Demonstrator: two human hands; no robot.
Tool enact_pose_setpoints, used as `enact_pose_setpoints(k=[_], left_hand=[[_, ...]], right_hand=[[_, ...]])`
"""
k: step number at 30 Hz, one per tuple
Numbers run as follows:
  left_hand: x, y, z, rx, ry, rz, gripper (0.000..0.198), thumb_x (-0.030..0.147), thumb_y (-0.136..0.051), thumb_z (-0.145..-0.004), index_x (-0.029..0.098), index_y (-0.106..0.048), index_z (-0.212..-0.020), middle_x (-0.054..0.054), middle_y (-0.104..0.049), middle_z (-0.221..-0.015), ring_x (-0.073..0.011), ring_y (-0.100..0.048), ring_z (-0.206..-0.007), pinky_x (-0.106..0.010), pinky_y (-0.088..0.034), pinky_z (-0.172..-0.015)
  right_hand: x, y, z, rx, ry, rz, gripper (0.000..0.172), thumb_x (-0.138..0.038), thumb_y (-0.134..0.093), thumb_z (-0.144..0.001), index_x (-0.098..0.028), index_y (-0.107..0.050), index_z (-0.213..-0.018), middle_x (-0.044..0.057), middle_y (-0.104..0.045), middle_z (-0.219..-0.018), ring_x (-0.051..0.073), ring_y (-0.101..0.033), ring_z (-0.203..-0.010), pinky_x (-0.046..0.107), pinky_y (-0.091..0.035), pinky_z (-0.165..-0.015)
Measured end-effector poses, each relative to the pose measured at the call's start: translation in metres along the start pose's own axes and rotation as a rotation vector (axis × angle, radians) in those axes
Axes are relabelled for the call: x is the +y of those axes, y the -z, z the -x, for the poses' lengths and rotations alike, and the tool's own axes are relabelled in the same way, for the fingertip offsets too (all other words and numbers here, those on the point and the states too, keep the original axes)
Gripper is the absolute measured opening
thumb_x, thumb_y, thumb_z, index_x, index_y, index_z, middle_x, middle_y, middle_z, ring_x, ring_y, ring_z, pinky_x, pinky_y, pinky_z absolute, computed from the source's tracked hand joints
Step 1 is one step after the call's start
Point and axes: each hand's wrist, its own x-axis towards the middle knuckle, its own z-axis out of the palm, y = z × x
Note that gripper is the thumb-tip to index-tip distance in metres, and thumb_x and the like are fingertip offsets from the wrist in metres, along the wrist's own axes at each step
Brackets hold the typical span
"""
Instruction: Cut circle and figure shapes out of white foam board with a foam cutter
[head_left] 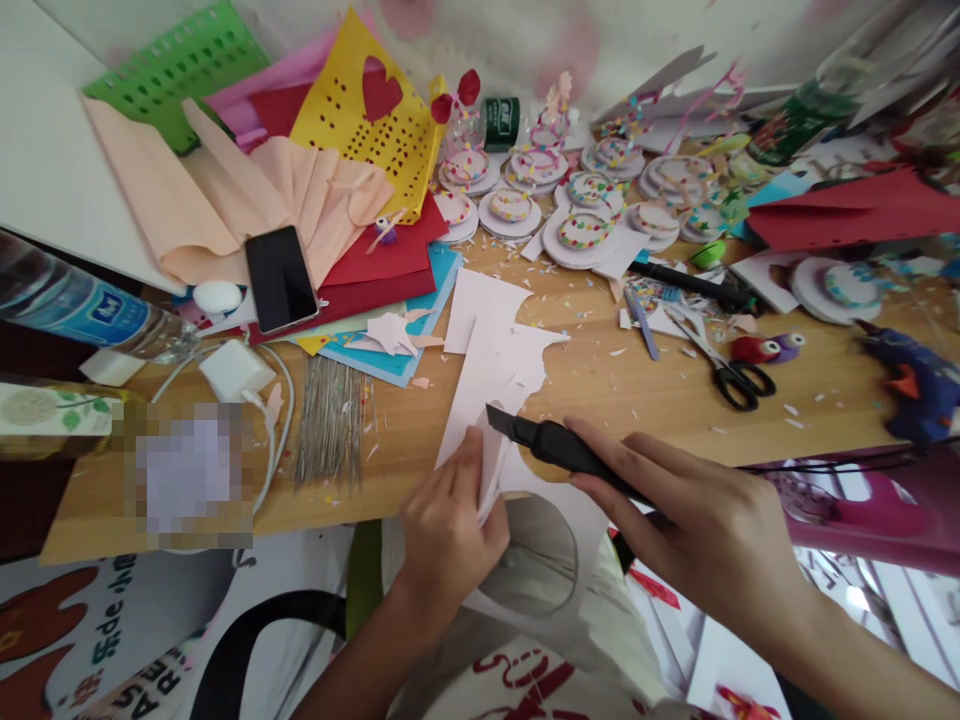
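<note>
My left hand (452,515) is closed round a small white foam piece (493,462) at the table's front edge. In my right hand (694,520) is a black utility knife (574,450); its blade is out, points left and lies close to the foam piece, and whether they touch I cannot tell. Under and beyond my left hand lie white sheets (484,340) with curved cut edges. A white sheet with a large round hole (592,540) hangs over the front edge, partly hidden by my hands.
Decorated white discs (583,235) crowd the back. Scissors (739,383) and a blue glue gun (919,380) lie right. Left are a phone (281,280), metal wires (328,425), a charger (236,372) and a water bottle (97,305). Coloured sheets (375,250) are stacked behind. Scraps litter the wooden table (622,400).
</note>
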Motion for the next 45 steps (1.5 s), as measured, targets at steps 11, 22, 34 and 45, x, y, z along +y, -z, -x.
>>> enact_pose_setpoints(k=[11,22,34,45], left_hand=[[-0.004,0.0,0.001,0.004,0.102,0.063,0.029,0.019,-0.055,-0.087,0.011,-0.065,-0.113,-0.01,-0.076,-0.08,-0.0202,-0.071,-0.063,-0.028,-0.051,-0.057],[-0.004,-0.002,0.003,0.029,0.072,0.079,0.027,0.018,-0.055,-0.087,0.011,-0.064,-0.111,-0.012,-0.076,-0.088,-0.0208,-0.072,-0.067,-0.028,-0.054,-0.062],[0.001,0.0,-0.001,0.026,0.049,0.027,0.017,0.016,-0.053,-0.088,0.012,-0.067,-0.097,-0.009,-0.073,-0.071,-0.0214,-0.073,-0.068,-0.027,-0.054,-0.062],[-0.001,-0.001,0.0,0.042,0.074,0.06,0.02,0.017,-0.054,-0.088,0.012,-0.066,-0.102,-0.01,-0.075,-0.079,-0.0212,-0.072,-0.064,-0.028,-0.053,-0.059]], right_hand=[[-0.005,0.006,0.009,-0.099,0.088,-0.146,0.039,-0.033,-0.051,-0.098,-0.02,-0.052,-0.135,-0.001,-0.065,-0.076,0.01,-0.062,-0.059,0.023,-0.043,-0.052],[-0.006,0.003,0.007,-0.092,0.077,-0.132,0.039,-0.034,-0.051,-0.098,-0.019,-0.053,-0.134,0.002,-0.068,-0.08,0.012,-0.063,-0.06,0.024,-0.045,-0.052],[0.012,-0.013,0.001,-0.002,-0.061,-0.015,0.037,-0.037,-0.054,-0.096,-0.022,-0.062,-0.129,0.0,-0.068,-0.072,0.01,-0.064,-0.056,0.021,-0.04,-0.048],[0.003,0.001,0.003,-0.101,0.047,-0.262,0.039,-0.031,-0.052,-0.097,-0.023,-0.054,-0.135,0.0,-0.067,-0.076,0.01,-0.064,-0.061,0.019,-0.045,-0.053]])
